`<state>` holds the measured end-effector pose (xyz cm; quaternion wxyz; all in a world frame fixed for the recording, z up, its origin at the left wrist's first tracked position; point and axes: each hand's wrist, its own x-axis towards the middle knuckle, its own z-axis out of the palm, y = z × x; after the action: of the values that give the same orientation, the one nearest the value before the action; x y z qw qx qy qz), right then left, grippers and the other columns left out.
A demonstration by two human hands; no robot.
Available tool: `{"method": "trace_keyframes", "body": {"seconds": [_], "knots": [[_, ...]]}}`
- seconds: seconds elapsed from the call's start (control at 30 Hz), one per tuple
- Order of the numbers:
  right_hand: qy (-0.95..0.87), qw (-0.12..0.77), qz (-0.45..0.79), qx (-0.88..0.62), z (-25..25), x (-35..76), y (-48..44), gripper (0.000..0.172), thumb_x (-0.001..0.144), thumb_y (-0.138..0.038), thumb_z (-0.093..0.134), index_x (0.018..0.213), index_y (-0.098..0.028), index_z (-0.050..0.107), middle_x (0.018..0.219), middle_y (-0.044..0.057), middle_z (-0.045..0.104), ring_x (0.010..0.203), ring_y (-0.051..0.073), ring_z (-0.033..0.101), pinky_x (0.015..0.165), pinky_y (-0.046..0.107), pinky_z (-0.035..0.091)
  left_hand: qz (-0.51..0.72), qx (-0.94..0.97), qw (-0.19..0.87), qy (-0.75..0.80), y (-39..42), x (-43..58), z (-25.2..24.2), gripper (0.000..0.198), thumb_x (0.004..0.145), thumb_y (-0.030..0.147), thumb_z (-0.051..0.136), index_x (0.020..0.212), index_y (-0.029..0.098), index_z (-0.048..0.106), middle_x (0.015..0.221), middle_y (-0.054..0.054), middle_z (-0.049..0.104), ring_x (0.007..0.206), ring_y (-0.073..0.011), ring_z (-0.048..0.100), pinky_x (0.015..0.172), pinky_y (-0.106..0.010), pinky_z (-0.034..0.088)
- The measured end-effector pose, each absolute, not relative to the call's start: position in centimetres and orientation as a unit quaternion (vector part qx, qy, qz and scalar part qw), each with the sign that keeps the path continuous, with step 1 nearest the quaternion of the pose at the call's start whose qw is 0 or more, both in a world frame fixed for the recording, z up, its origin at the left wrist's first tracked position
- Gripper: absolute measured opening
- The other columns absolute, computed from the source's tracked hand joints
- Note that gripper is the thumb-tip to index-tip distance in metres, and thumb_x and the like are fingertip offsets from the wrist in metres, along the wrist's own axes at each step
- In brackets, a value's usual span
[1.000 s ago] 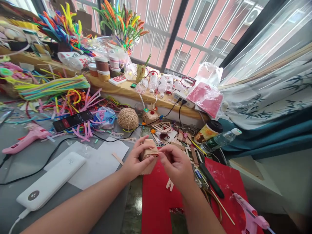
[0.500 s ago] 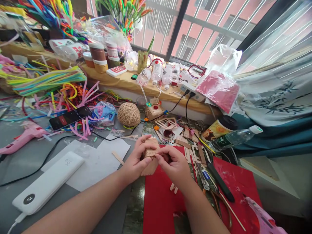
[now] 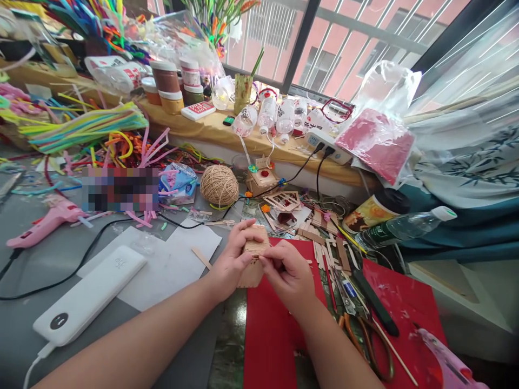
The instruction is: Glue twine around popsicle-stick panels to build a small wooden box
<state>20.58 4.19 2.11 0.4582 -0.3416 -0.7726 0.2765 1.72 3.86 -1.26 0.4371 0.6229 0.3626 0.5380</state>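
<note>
My left hand [image 3: 232, 259] wraps around a small model house of wooden sticks [image 3: 254, 254], thumb on its front and fingers over its ridged roof. My right hand [image 3: 288, 273] is closed against the house's right side, fingertips pinched at the roof edge; whether a small piece sits in that pinch is hidden. The house hovers over the near edge of a red sheet [image 3: 275, 335] on the table.
A ball of twine [image 3: 219, 185], loose wooden sticks [image 3: 324, 251], scissors [image 3: 365, 335], a pink glue gun [image 3: 44, 224] at left and another [image 3: 446, 356] at right, a white power bank [image 3: 87, 294], white paper [image 3: 166, 265], a water bottle [image 3: 401, 227], pipe cleaners [image 3: 85, 129].
My hands and the house stayed together; the right fingers closed in tighter on the roof edge. The view tilted down and shifted slightly.
</note>
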Motion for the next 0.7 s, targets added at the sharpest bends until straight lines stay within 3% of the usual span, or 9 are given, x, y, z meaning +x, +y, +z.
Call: {"method": "trace_keyframes", "body": {"seconds": [0.4, 0.7], "knots": [[-0.793, 0.462, 0.235, -0.320, 2.0, 20.3, 3.7, 0.030, 0.103, -0.008, 0.062, 0.121, -0.032, 0.066, 0.092, 0.001, 0.057, 0.079, 0.020, 0.059, 0.066, 0.031, 0.050, 0.534, 0.584, 0.474, 0.385, 3.3, 2.3, -1.1, 0.036, 0.106, 0.049, 0.043, 0.127, 0.030, 0.065, 0.168, -0.005, 0.040, 0.160, -0.0330, 0.032, 0.133, -0.054, 0.025], [-0.812, 0.413, 0.265, -0.316, 2.7, 21.0, 3.9, 0.022, 0.105, -0.013, 0.059, 0.116, -0.030, 0.068, 0.093, 0.002, 0.059, 0.080, 0.019, 0.061, 0.068, 0.032, 0.052, 0.527, 0.560, 0.513, 0.381, 3.0, 2.6, -1.5, 0.036, 0.104, 0.050, 0.046, 0.126, 0.028, 0.065, 0.167, -0.006, 0.040, 0.157, -0.0340, 0.037, 0.132, -0.055, 0.030]]}}
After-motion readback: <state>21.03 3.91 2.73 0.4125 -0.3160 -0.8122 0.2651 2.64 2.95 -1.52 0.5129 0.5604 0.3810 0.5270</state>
